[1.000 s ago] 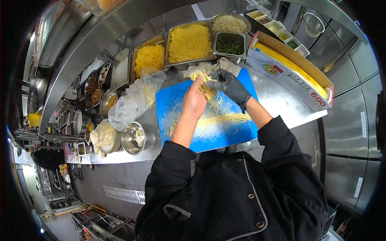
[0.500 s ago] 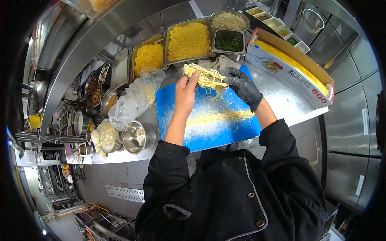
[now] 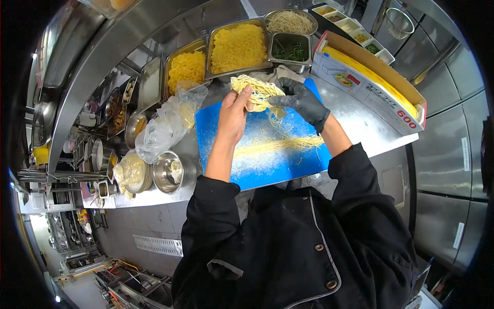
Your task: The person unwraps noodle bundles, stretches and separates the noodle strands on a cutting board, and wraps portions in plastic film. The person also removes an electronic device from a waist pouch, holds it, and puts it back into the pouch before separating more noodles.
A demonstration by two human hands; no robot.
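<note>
A loose bundle of pale yellow noodles (image 3: 258, 92) is held up between both hands, above the far part of the blue cutting board (image 3: 262, 172). Bare, my left hand (image 3: 233, 114) pinches the bundle's left end between thumb and fingers. My right hand (image 3: 301, 103), in a black glove, grips the right end, and a few strands hang beneath it. On the board below lies a long row of noodles (image 3: 278, 146), with white flour and stray strands around it.
Behind the board stand metal trays of yellow food (image 3: 239, 47), a pan of green pieces (image 3: 290, 51) and a bowl of sprouts (image 3: 290, 22). A cardboard box (image 3: 370, 82) is at the right. Plastic bags (image 3: 164, 129), a metal bowl (image 3: 168, 172) and stacked plates (image 3: 140, 177) stand left.
The noodle bundle has gone from bunched and upright to spread sideways between my hands. My left hand has moved left and my right hand has shifted slightly right.
</note>
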